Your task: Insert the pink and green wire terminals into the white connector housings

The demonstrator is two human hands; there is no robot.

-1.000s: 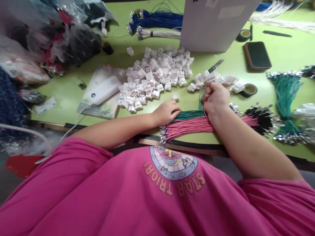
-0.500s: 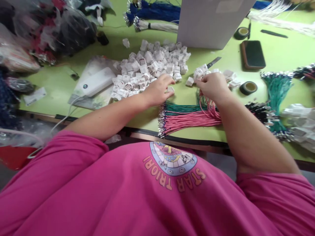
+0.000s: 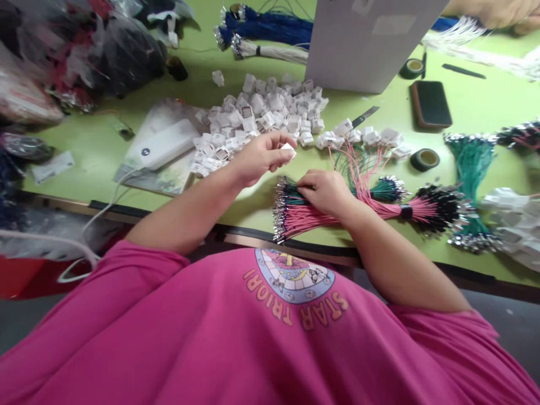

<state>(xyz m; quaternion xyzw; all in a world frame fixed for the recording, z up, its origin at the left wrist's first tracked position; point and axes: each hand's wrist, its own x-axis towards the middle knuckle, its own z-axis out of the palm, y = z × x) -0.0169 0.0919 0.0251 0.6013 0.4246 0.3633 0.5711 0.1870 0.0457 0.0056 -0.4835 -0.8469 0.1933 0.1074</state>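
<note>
A white plastic connector housing [image 3: 287, 149] is pinched between the thumb and fingers of my left hand [image 3: 261, 156], just in front of the pile of white housings [image 3: 257, 109]. My right hand [image 3: 327, 191] lies over a bundle of pink and green wires [image 3: 301, 216], its fingertips closed on the green wires near their metal-tipped ends. How many wires they grip is hidden. Beyond my right hand, several housings with wires fitted [image 3: 371, 136] rest on the table, their pink and green leads running back to the bundle.
A white box [image 3: 350, 50] stands at the back, with blue wire bundles [image 3: 278, 19] beside it. To the right are a phone [image 3: 431, 104], a tape roll [image 3: 424, 160], a blade [image 3: 365, 116] and green wires [image 3: 472, 169]. A white device [image 3: 166, 145] with a cable lies left. Another person's hand [image 3: 498, 11] shows top right.
My right hand has moved from the fitted housings toward me and left, down onto the wire bundle. My left hand has lifted a white housing and turned it between its fingers.
</note>
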